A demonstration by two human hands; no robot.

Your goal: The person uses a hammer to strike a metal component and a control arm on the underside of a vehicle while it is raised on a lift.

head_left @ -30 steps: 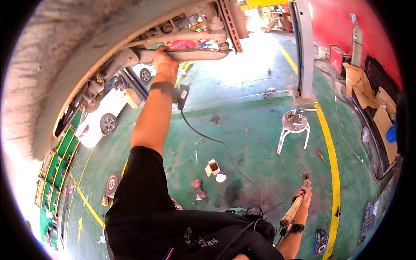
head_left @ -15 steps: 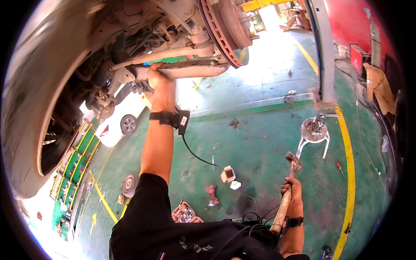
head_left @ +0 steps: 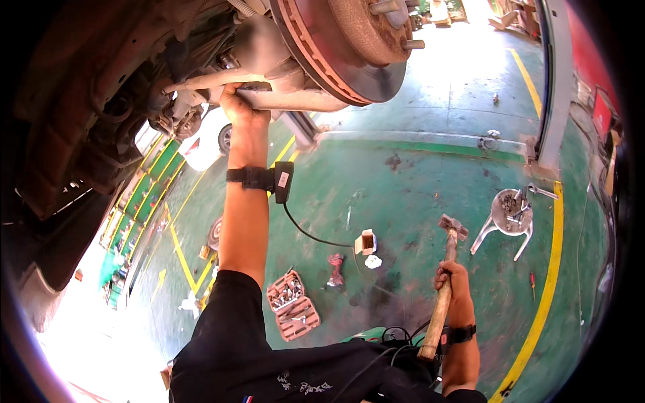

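Observation:
My left hand (head_left: pixel 246 113) reaches up under the raised car. Its fingers are closed round the pale suspension arm (head_left: pixel 295 101), just below a thinner rod (head_left: pixel 201 82). A rusty-edged brake disc (head_left: pixel 359 70) with protruding wheel studs hangs to the right of that hand. Low at the right, my right hand (head_left: pixel 453 277) grips a hammer (head_left: pixel 439 314) by its wooden handle. The hammer's metal head points upward, well apart from the car. Part of my left fingers is hidden behind the suspension arm.
A round stool (head_left: pixel 505 221) with metal tools on it stands at the right. On the green floor lie an open tool case (head_left: pixel 295 320), a small open carton (head_left: pixel 365 242), a red item (head_left: pixel 336 270) and a screwdriver (head_left: pixel 533 285). A post (head_left: pixel 552 87) rises at the far right.
My view has shifted closer to the brake disc, which looks bigger, and the tool case shows more fully. Both hands keep their grips; the hammer has barely moved.

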